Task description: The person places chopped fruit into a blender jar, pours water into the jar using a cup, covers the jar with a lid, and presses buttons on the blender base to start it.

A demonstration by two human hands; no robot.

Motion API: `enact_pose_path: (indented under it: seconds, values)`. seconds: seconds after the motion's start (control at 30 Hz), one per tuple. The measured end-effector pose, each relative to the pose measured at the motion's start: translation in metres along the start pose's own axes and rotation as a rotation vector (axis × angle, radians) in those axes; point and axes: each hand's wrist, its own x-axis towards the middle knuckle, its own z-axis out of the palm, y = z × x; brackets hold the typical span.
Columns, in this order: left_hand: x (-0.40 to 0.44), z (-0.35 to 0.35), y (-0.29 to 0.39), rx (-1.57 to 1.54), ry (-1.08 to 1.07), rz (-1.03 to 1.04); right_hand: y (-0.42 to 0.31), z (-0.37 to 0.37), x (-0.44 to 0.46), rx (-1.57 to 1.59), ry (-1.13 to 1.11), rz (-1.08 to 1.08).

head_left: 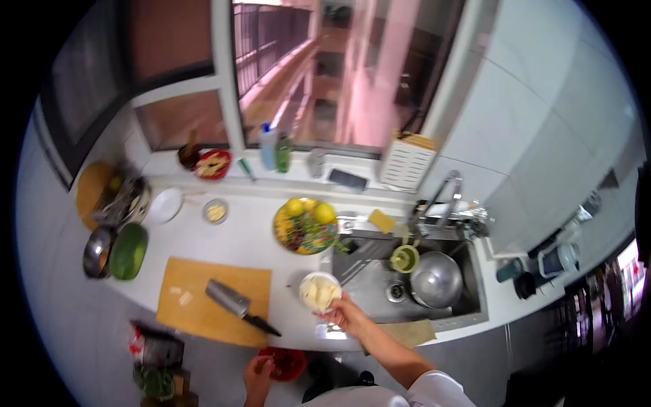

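My right hand (pixel 344 316) grips the rim of a small white bowl (pixel 302 298) from its right side. Pale, cream-coloured cut pieces (pixel 320 292) fill the bowl, which is at the counter's edge beside the sink. Low in front of the counter, my left hand (pixel 258 375) has loosely curled fingers with a gap between them, and I make out nothing in it. A red basin (pixel 290 366) lies just beyond that hand. On the wooden cutting board (pixel 183 319) rests a cleaver (pixel 229 297) with a black handle, near a few pale scraps (pixel 183 296).
A colourful plate (pixel 278 234) carries lemons and greens behind the white bowl. The sink (pixel 369 271) contains a metal bowl (pixel 437 279) and a green strainer (pixel 405 259). Left of the board are a green melon (pixel 127 251), a small dish (pixel 215 211) and a white plate (pixel 165 205).
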Motion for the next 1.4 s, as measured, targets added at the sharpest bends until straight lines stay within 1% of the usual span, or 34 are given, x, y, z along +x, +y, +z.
enact_pose_path:
  seconds: [0.03,0.1,0.13,0.17,0.2,0.23,0.3,0.37,0.43,0.57,0.63,0.67,0.7,0.73,0.77,0.83,0.87,0.9,0.93,1.03,1.07,1.1,1.13,1.17,1.23,1.27,1.3,1.37,1.4]
  values:
    - [0.005,0.000,-0.008,0.001,-0.060,0.016,0.000,-0.005,-0.019,0.021,-0.022,-0.002]
    - [0.021,0.007,-0.028,0.098,-0.008,0.044,0.009,-0.028,-0.053,0.087,-0.018,-0.048]
    - [0.023,0.021,-0.021,0.104,-0.075,0.057,0.008,-0.033,-0.075,0.097,0.003,-0.057]
    - [0.020,0.031,-0.012,0.176,-0.087,0.013,0.008,-0.038,-0.098,0.109,0.024,-0.060]
    - [0.018,0.043,-0.006,0.252,-0.093,-0.026,0.007,-0.047,-0.121,0.103,-0.005,-0.093]
    - [0.018,0.056,-0.005,0.264,-0.144,-0.014,0.006,-0.057,-0.145,0.093,-0.036,-0.122]
    - [0.023,0.080,-0.009,0.341,-0.254,0.065,0.001,-0.076,-0.190,0.073,0.030,-0.173]
    - [0.021,0.111,-0.014,0.376,-0.298,0.059,-0.002,-0.096,-0.234,0.082,0.095,-0.205]
    - [0.001,0.151,0.010,0.452,-0.450,0.157,-0.006,-0.117,-0.280,0.097,0.121,-0.261]
    - [-0.032,0.230,0.009,0.454,-0.616,0.192,-0.016,-0.164,-0.362,0.093,0.236,-0.361]
    - [-0.053,0.276,-0.003,0.475,-0.671,0.334,-0.021,-0.188,-0.405,0.092,0.270,-0.400]
    - [-0.059,0.296,-0.017,0.473,-0.713,0.232,-0.021,-0.200,-0.427,0.103,0.286,-0.407]
    - [-0.067,0.318,-0.023,0.475,-0.729,0.227,-0.022,-0.211,-0.447,0.110,0.316,-0.451]
    - [-0.076,0.343,-0.024,0.449,-0.789,0.223,-0.025,-0.223,-0.466,0.110,0.342,-0.493]
    - [-0.088,0.366,-0.023,0.418,-0.846,0.216,-0.028,-0.234,-0.487,0.106,0.353,-0.491]
    - [-0.124,0.416,-0.009,0.407,-0.828,0.178,-0.036,-0.252,-0.526,0.102,0.439,-0.554]
    - [-0.140,0.436,-0.005,0.430,-0.901,0.132,-0.041,-0.258,-0.543,0.095,0.481,-0.606]
    - [-0.150,0.454,-0.002,0.452,-0.973,0.091,-0.049,-0.263,-0.561,0.085,0.484,-0.601]
    - [-0.158,0.470,-0.002,0.443,-0.969,0.088,-0.058,-0.269,-0.579,0.077,0.511,-0.625]
    - [-0.171,0.510,-0.008,0.603,-1.158,0.235,-0.084,-0.294,-0.621,0.061,0.553,-0.663]
    - [-0.173,0.522,-0.014,0.600,-1.173,0.223,-0.095,-0.304,-0.632,0.096,0.559,-0.691]
    - [-0.173,0.533,-0.014,0.596,-1.168,0.225,-0.105,-0.314,-0.641,0.133,0.563,-0.721]
    - [-0.173,0.547,-0.014,0.636,-1.179,0.289,-0.116,-0.325,-0.647,0.152,0.550,-0.778]
    - [-0.172,0.562,-0.014,0.673,-1.190,0.355,-0.130,-0.338,-0.655,0.143,0.549,-0.779]
    - [-0.169,0.588,-0.016,0.651,-1.186,0.379,-0.160,-0.363,-0.668,0.158,0.481,-0.851]
    - [-0.167,0.601,-0.020,0.634,-1.184,0.395,-0.178,-0.371,-0.674,0.165,0.497,-0.863]
    - [-0.162,0.614,-0.024,0.632,-1.181,0.386,-0.198,-0.375,-0.680,0.149,0.531,-0.863]
    - [-0.155,0.645,-0.031,0.566,-1.118,0.373,-0.236,-0.395,-0.691,0.130,0.491,-0.887]
    - [-0.154,0.661,-0.026,0.565,-1.108,0.343,-0.257,-0.399,-0.697,0.131,0.527,-0.886]
